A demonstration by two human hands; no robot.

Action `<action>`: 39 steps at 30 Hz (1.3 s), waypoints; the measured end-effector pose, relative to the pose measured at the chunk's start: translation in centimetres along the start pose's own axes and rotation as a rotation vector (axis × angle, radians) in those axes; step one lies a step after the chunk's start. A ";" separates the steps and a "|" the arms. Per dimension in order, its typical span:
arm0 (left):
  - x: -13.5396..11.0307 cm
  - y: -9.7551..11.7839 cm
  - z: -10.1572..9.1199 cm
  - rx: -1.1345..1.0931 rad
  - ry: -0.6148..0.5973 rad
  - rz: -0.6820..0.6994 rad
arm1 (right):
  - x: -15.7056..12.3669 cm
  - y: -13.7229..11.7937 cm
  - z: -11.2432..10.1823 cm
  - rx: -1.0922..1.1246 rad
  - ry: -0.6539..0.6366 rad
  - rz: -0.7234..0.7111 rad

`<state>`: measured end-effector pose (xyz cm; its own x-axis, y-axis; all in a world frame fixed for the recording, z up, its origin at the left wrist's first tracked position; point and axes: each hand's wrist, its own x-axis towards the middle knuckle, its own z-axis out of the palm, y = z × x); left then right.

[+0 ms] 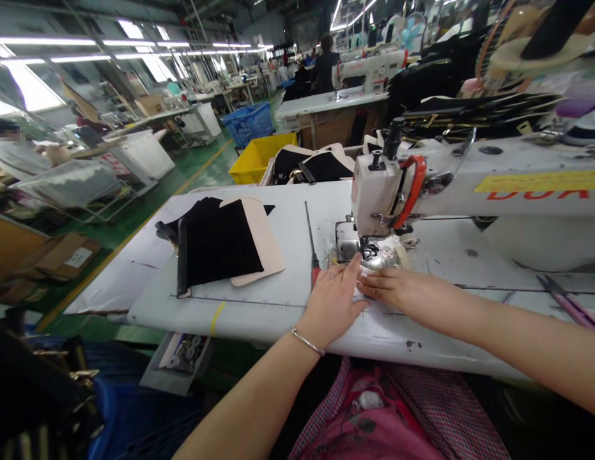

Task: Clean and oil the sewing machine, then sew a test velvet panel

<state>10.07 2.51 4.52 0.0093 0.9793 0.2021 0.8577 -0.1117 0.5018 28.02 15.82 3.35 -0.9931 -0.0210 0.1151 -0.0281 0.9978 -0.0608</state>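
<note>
Both left hand [332, 300] and right hand [389, 285] lie outstretched near mid-frame, grip undeterminable; slipping under the sewing machine [374, 207] risks pricked fingers.

A yellow bin [244, 170] is standing nearer than a blue basket [252, 126], while a yellow line [204, 168] is running along the green floor [194, 158]. Cardboard boxes [69, 255] are lying at the left (one is bearing a white label [78, 257]). Strip lights [81, 58] are glowing overhead.
</note>
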 end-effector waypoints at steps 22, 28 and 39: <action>0.5 0.8 0.3 -0.002 -0.017 0.009 | -3.9 1.8 -3.2 0.897 0.089 0.727; 0.2 1.2 0.9 -0.035 -0.038 0.049 | -4.7 1.1 -3.3 1.322 0.219 0.843; 0.0 1.0 1.4 -0.039 -0.006 0.029 | -2.9 -0.4 -3.5 1.103 0.212 0.810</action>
<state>11.62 2.65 3.82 0.0369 0.9766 0.2120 0.8363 -0.1463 0.5283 31.31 15.71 6.49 -0.7421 0.6436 -0.1872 0.3692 0.1594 -0.9156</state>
